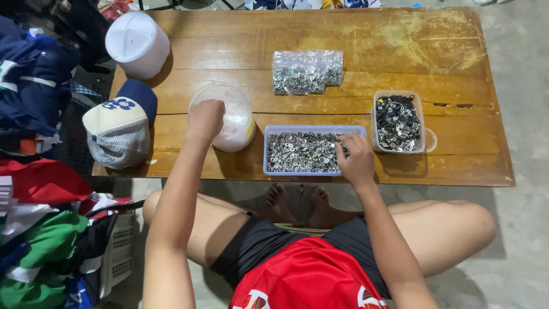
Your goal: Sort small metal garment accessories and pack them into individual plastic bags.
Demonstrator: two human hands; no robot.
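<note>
Setting: a low wooden table (pixel 400 46) on a concrete floor; you sit cross-legged before it, looking straight down.

Tray: a blue-rimmed tray (pixel 269 150) of small silver metal rings lies along the near edge, long axis left to right. Its right end sits directly beneath your right hand.

Right hand: your right hand (pixel 355 157) rests on the tray's right end, fingers curled down into the rings. Whether the fingertips are pinched on a piece cannot be told; they are buried among the metal.

Left hand: your left hand (pixel 205 117) is closed in a loose fist over the rim of a clear tub (pixel 243 123), which holds something white. What the fist encloses, if anything, is hidden.

Key relation: the tub lies to the left of the right-hand grip, just beyond the tray's left end; the left hand is the nearer one to it and already touches it.

Arm pose: both forearms reach forward from your knees, the left nearly straight, the right angled inward.

Beyond the grip: a box (pixel 398 121) of dark parts just right of the right hand; bags (pixel 306 71) of rings farther back.

Left margin: two caps (pixel 120 129) and a white lidded container (pixel 137 43), with heaped clothing off the table.
</note>
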